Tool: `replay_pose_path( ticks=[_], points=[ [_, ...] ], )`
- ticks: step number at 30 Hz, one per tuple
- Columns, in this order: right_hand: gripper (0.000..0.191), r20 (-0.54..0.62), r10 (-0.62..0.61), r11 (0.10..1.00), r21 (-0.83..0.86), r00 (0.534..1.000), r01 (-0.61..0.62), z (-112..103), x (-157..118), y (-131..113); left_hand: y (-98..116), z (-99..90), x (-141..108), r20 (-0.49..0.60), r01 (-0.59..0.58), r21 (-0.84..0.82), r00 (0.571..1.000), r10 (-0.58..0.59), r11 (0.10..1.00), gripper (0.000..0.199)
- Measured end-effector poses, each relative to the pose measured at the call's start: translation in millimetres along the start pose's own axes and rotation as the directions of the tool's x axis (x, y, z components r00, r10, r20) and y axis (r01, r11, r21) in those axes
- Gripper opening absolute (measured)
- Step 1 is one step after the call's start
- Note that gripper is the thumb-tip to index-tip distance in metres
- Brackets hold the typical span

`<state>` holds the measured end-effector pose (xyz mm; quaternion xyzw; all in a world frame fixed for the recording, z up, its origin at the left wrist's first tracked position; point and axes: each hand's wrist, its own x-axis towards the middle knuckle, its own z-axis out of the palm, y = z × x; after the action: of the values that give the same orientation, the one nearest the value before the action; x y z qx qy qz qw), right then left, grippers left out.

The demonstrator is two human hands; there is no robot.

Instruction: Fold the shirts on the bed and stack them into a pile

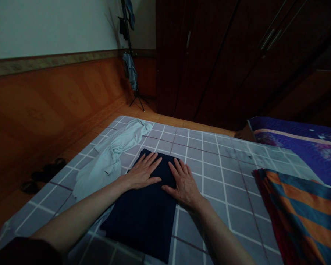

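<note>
A dark navy cloth [149, 217], folded into a long rectangle, lies on the grey checked bed sheet [209, 169]. My left hand [143, 172] rests flat on its upper left part, fingers spread. Opposite it, my right hand [183, 184] lies on the upper right part and edge of the cloth, its fingers also stretched out. Neither hand grips anything. Just left of the navy cloth is a crumpled pale garment [110, 158].
Striped orange and blue fabric [306, 206] lies at the right, near a purple floral cover [298, 140]. Beyond the bed stand a dark wardrobe [198, 59] and a clothes rack [131, 70]. Dark sandals [48, 171] are on the floor at left.
</note>
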<state>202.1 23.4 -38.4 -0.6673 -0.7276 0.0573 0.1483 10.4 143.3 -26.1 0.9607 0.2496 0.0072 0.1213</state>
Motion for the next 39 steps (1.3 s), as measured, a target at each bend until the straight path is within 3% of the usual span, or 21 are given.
replay_pose_path(
  ticks=[6,10,14,17,20,22,25,29,32,35,39],
  points=[
    [0.086,0.011,0.008,1.0,-0.002,1.0,-0.008,-0.6,0.0,-0.4,-3.5,-6.3,-28.8,-0.002,0.05,0.011,0.999,-0.05,0.999,0.076],
    [0.086,0.023,0.009,1.0,0.005,1.0,-0.009,-2.1,0.8,-0.1,-6.8,-10.1,-75.4,0.013,0.149,0.073,0.989,-0.15,0.986,0.073],
    [0.088,0.032,0.035,0.999,0.023,0.999,-0.036,-7.3,1.5,-6.0,1.7,-10.6,-128.6,-0.072,0.168,0.095,0.984,-0.161,0.981,0.07],
    [0.091,-0.007,0.077,0.997,0.025,0.997,-0.077,-17.0,-7.9,-22.2,13.9,-9.0,-159.2,-0.133,0.225,0.024,0.966,-0.22,0.974,0.063],
    [0.087,-0.059,-0.005,1.0,0.023,0.998,0.006,-28.2,-35.3,-46.1,23.1,-4.9,-177.5,-0.096,0.375,-0.144,0.916,-0.39,0.916,0.059],
    [0.082,-0.075,-0.13,0.991,0.021,0.989,0.132,-30.4,-61.8,-60.7,26.5,-1.7,-183.1,-0.026,0.449,-0.242,0.883,-0.468,0.86,0.062],
    [0.061,-0.09,-0.336,0.94,0.034,0.937,0.34,-18.7,-102.1,-73.1,29.1,0.6,-183.1,0.065,0.543,-0.353,0.827,-0.559,0.762,0.063],
    [0.009,-0.217,-0.382,0.921,-0.007,0.898,0.39,8.6,-136.1,-72.8,31.5,-3.9,-173.6,0.155,0.589,-0.464,0.789,-0.594,0.661,0.049],
    [0.012,-0.231,-0.387,0.921,-0.042,0.893,0.388,15.3,-142.4,-70.9,33.2,-9.8,-167.2,0.159,0.569,-0.51,0.8,-0.579,0.645,0.047],
    [0.016,-0.249,-0.352,0.935,-0.055,0.902,0.35,9.7,-138.4,-73.2,34.5,-14.1,-165.6,0.153,0.555,-0.525,0.807,-0.57,0.645,0.046],
    [0.019,-0.332,-0.339,0.937,-0.033,0.88,0.348,0.4,-134.6,-76.2,36.0,-15.4,-169.6,0.171,0.561,-0.55,0.801,-0.574,0.619,0.045]
  ],
)
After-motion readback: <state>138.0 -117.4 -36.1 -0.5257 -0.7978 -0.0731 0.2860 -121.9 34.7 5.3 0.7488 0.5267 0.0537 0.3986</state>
